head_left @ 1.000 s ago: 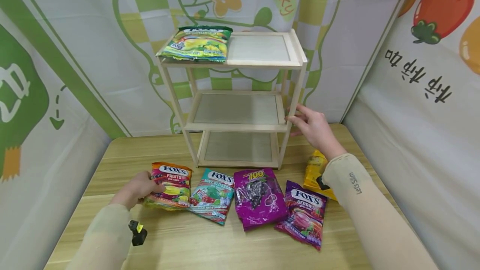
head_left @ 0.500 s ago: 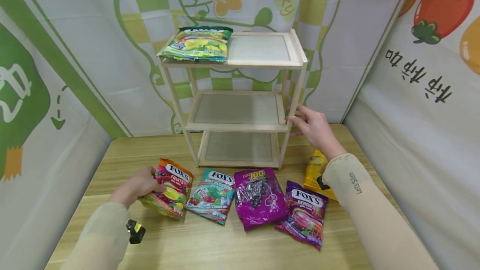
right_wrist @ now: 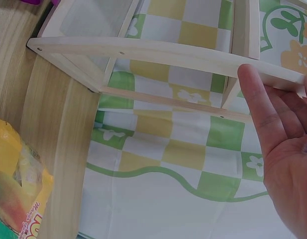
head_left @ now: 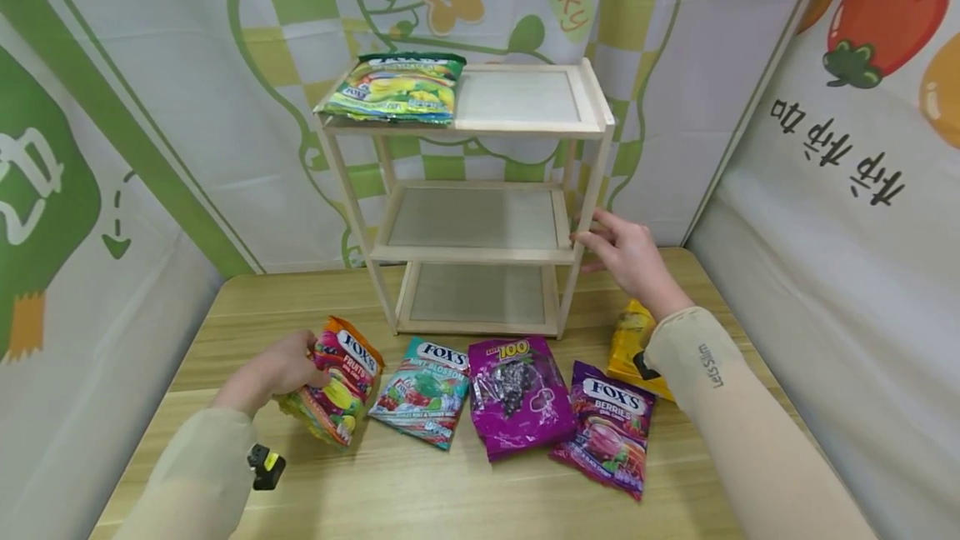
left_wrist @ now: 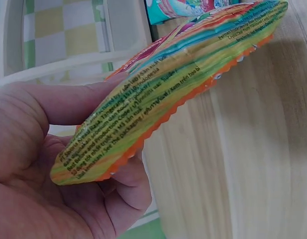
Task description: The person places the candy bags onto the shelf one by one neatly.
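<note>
In the head view my left hand [head_left: 281, 369] pinches the edge of an orange-red Fox's Fruits candy bag [head_left: 341, 386], tilted up at the table's left. The left wrist view shows the thumb on one side of this candy bag [left_wrist: 143, 109] and curled fingers beneath it. My right hand [head_left: 630, 257] holds the right front post of a three-tier wooden shelf rack [head_left: 480, 255], thumb and fingers on either side. In the right wrist view one finger of the right hand [right_wrist: 287, 144] lies extended against the post. A green Fox's candy bag [head_left: 401, 88] lies on the top tier, left side.
Before the rack lie a teal Mint Blossom bag [head_left: 426, 390], a purple grape candy bag [head_left: 519, 398] and a Fox's Berries bag [head_left: 609, 432]. A yellow mango candy bag [head_left: 630, 344] lies under my right forearm. Printed cloth walls [head_left: 810, 273] enclose the wooden table [head_left: 420, 490].
My left hand has turned the Fruits bag from nearly flat to a steeper tilt, drawing it away from the Mint Blossom bag. The right hand and the rack have stayed put.
</note>
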Motion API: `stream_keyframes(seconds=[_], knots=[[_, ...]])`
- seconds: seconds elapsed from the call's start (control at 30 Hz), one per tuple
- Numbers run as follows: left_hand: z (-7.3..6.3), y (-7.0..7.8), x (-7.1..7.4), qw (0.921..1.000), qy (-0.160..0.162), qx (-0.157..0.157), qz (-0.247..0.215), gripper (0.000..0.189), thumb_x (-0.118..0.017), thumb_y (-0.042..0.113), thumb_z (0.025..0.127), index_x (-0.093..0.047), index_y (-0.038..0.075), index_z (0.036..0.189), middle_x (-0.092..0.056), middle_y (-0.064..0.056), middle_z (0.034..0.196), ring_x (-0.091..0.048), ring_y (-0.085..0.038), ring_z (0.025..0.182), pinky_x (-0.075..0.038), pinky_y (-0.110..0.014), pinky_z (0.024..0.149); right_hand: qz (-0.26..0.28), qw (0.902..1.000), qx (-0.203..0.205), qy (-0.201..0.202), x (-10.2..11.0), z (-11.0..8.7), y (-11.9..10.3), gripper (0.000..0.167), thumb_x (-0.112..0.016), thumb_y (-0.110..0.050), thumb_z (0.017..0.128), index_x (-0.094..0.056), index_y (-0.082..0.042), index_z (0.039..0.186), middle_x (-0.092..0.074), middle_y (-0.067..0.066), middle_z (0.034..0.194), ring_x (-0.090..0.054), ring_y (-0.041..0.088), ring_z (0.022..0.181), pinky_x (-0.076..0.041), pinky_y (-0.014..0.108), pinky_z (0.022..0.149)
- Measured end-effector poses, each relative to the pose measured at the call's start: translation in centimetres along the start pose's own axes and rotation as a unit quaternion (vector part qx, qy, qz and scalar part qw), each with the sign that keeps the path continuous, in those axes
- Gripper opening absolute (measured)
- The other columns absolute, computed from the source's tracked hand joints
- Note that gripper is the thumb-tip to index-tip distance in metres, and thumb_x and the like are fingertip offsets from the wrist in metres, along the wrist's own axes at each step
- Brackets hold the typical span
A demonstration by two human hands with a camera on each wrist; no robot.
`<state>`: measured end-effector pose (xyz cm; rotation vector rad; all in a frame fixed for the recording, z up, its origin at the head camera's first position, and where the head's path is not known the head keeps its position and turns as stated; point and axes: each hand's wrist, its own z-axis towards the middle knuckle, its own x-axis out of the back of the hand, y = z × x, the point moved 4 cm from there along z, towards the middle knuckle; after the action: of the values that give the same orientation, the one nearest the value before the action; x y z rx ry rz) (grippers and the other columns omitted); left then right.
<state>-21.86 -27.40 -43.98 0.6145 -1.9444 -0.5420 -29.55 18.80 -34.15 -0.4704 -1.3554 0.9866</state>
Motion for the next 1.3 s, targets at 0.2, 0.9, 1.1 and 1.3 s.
stream_keyframes(seconds=[0.2,0.9,1.1,1.3], knots=[[-0.7,1.0,0.1,0.9997,0.005,-0.011,0.021,0.055,-0.071,0.003,0.090,-0.041,-0.019,0.130,-0.061,-0.031,0.109,-0.068,-0.032,0.089,-0.063,-0.043,0.071,0.001,1.0000,0.001,-0.002,-0.1,0.0,-0.1,0.044,-0.051,-0.019,0.109,-0.047,-0.008,0.151,-0.067,0.021,0.131,-0.073,0.034,0.103,-0.064,0.029,0.074],[-3.2,4.9,0.0,0.9959,-0.007,-0.060,0.068,0.057,-0.075,0.005,0.088,-0.045,-0.015,0.132,-0.063,-0.025,0.112,-0.067,-0.029,0.091,-0.063,-0.044,0.075,0.003,1.0000,-0.002,0.000,0.1,-0.1,0.0,0.039,-0.051,-0.019,0.109,-0.052,-0.005,0.145,-0.066,0.023,0.131,-0.072,0.036,0.105,-0.064,0.031,0.075],[-4.0,6.5,-0.1,0.9946,-0.005,-0.070,0.077,0.057,-0.076,0.006,0.089,-0.046,-0.012,0.135,-0.064,-0.025,0.116,-0.067,-0.032,0.097,-0.062,-0.048,0.079,0.001,1.0000,0.001,0.001,0.0,-0.1,-0.1,0.039,-0.051,-0.019,0.109,-0.052,-0.006,0.146,-0.066,0.022,0.131,-0.071,0.036,0.108,-0.064,0.030,0.075],[-4.7,8.0,-0.2,0.9930,-0.003,-0.082,0.085,0.066,-0.076,0.007,0.089,-0.042,-0.011,0.142,-0.063,-0.026,0.122,-0.066,-0.037,0.104,-0.061,-0.053,0.085,0.002,1.0000,0.001,0.000,0.0,-0.2,-0.1,0.039,-0.051,-0.020,0.109,-0.051,-0.007,0.146,-0.066,0.022,0.131,-0.071,0.036,0.109,-0.064,0.029,0.075]])
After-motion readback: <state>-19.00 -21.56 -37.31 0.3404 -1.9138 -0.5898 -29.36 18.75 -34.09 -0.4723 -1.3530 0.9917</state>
